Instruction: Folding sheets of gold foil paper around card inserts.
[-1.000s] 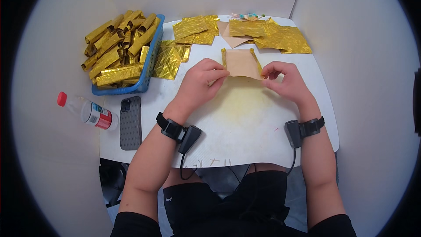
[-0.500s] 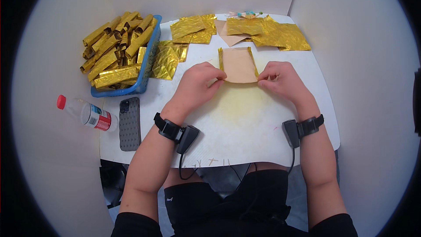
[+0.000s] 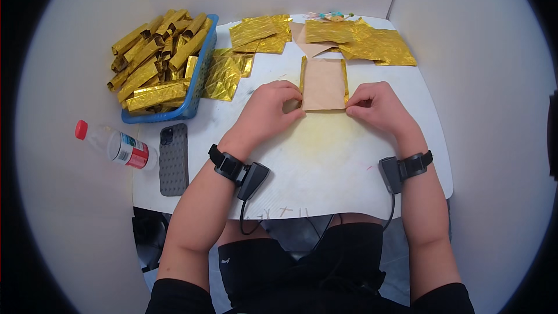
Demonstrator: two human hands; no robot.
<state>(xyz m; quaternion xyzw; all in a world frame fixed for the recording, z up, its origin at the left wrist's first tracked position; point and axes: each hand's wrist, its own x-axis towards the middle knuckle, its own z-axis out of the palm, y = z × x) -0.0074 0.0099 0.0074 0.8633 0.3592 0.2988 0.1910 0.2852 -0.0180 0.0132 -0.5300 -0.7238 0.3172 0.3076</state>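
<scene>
A sheet of gold foil paper [image 3: 324, 84] lies tan side up in front of me. Narrow gold strips show along its left and right edges, where the sides are folded inward. My left hand [image 3: 273, 107] has thumb and forefinger closed at the near left corner. At the near right corner, my right hand [image 3: 376, 104] pinches the edge between thumb and fingers. The near edge runs nearly straight between the two hands, lying low against the table. My other fingertips are curled under and partly hidden.
A blue basket [image 3: 200, 72] heaped with folded gold foil tubes [image 3: 154, 61] stands at the left. Loose gold foil sheets [image 3: 378, 45] lie along the back. Left of my arm are a phone [image 3: 174, 160] and a red-capped plastic bottle [image 3: 125, 148]. White walls [image 3: 494, 110] enclose the table.
The near edge, bowed and slightly raised earlier, now lies flatter and straighter. My left hand has slid a little right and its fingers have spread along the sheet's left side.
</scene>
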